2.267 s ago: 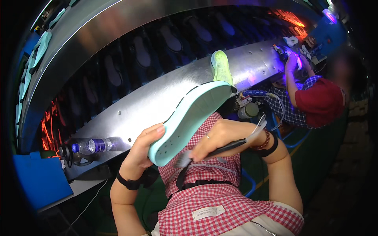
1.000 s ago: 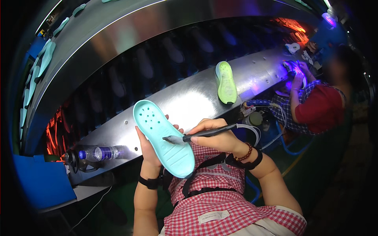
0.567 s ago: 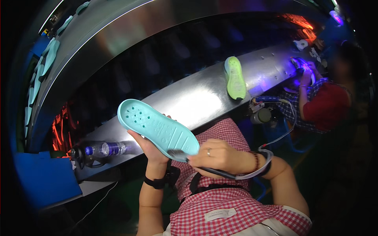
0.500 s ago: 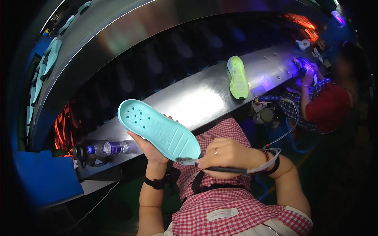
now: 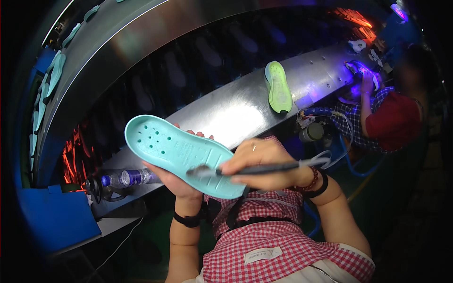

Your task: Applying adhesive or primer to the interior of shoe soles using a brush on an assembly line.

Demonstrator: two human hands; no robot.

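A turquoise shoe sole (image 5: 177, 152) lies tilted in my left hand (image 5: 175, 183), its hollow inner side up. Small round holes dot its far left end, and ridges cross its near right part. My left fingers wrap under the sole, with fingertips showing past its far edge. In my right hand (image 5: 264, 160) is a brush (image 5: 276, 168) with a dark handle and a thin clear tube at its back end. Its blurred bristles rest on or just over the middle of the sole.
A yellow-green sole (image 5: 279, 89) lies on the metal ledge (image 5: 231, 113). Bottles (image 5: 134, 178) lie at the left by a blue box (image 5: 56, 212). Dark sole shapes line the conveyor behind; turquoise soles (image 5: 54, 75) stand far left. A co-worker (image 5: 391, 113) handles a shoe under violet light.
My right hand has moved the brush left, from the sole's near right end to its middle. The turquoise sole has shifted slightly left. The whole view has shifted a little.
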